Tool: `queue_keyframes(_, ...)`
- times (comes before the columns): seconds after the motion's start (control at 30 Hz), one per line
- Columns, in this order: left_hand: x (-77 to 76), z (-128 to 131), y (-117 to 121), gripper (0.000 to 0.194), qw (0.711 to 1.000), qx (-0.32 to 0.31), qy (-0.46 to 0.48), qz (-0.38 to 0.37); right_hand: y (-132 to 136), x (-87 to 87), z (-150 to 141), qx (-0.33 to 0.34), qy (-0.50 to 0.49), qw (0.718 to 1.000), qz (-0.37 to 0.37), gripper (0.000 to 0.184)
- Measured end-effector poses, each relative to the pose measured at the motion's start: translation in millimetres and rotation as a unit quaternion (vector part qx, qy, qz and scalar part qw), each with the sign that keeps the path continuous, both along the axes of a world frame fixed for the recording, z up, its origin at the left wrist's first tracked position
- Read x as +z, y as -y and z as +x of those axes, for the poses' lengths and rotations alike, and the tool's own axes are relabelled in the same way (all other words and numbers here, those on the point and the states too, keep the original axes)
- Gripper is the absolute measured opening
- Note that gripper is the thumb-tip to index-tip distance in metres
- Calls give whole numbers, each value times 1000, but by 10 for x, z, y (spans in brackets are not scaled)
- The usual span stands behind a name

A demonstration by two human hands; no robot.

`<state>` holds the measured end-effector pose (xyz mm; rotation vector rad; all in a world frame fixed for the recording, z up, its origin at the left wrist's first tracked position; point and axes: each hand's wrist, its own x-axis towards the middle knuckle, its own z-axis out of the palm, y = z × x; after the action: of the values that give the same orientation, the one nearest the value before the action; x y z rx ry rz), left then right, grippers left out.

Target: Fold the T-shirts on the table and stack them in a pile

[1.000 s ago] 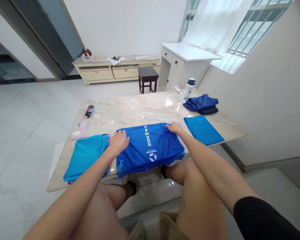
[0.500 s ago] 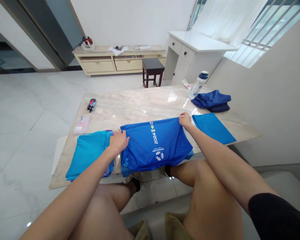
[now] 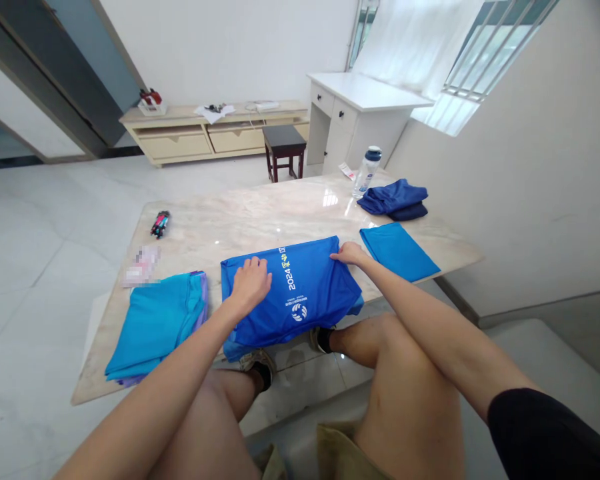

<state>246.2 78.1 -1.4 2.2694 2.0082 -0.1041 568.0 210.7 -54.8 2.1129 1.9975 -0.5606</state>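
Observation:
A bright blue shirt (image 3: 305,290) with white print lies folded near the front edge of the marble table (image 3: 260,213), its lower part hanging over the edge. My left hand (image 3: 250,283) rests flat on its left half, fingers stretched out. My right hand (image 3: 349,254) pinches the shirt's upper right edge. A stack of folded turquoise shirts (image 3: 155,323) lies just left of my left hand. A folded light blue shirt (image 3: 397,250) lies to the right of my right hand.
At the back right of the table are crumpled dark blue clothes (image 3: 395,199) and a water bottle (image 3: 367,172). Pens (image 3: 160,224) lie at the back left. A dark stool (image 3: 283,150), a white desk (image 3: 350,113) and a low cabinet (image 3: 205,133) stand beyond.
My right hand has drawn the shirt's right edge back inwards after pulling it out to the right. My left hand has slid a little further onto the shirt.

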Motion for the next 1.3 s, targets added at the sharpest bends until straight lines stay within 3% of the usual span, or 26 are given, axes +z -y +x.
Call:
queue_keyframes(0.17,-1,704,-10,30,996,-66,30,-48,132,114,55,62,20,997,-51,52)
queue_keyframes(0.3,-35,1042,-113,35,994,-80,37,-67,222,166,143,80,28,994,-72,47)
queue_keyframes(0.43,-170,1076,-293,47,992,-95,50,-65,291,183,264,76,-21,992,-96,35)
queue_keyframes(0.6,-418,944,-414,66,993,-82,21,-86,367,147,450,92,-50,981,-164,36)
queue_keyframes(0.73,-420,919,-407,67,992,-83,-3,-96,390,145,550,61,-80,967,-235,37)
queue_keyframes(0.8,-351,978,-399,61,993,-85,-10,-84,378,159,553,39,-111,972,-206,43)
queue_keyframes(0.9,-233,1155,-379,42,993,-95,1,-67,349,157,498,47,-145,984,-95,49)
queue_keyframes(1.07,-157,1489,-288,26,981,-108,79,-143,337,55,344,50,-118,992,-17,41)
queue_keyframes(1.17,-203,1630,-197,32,972,-72,135,-177,344,29,272,54,-116,992,-11,31)
queue_keyframes(1.3,-292,1854,-99,58,966,17,199,-165,364,82,218,43,-157,987,7,18)
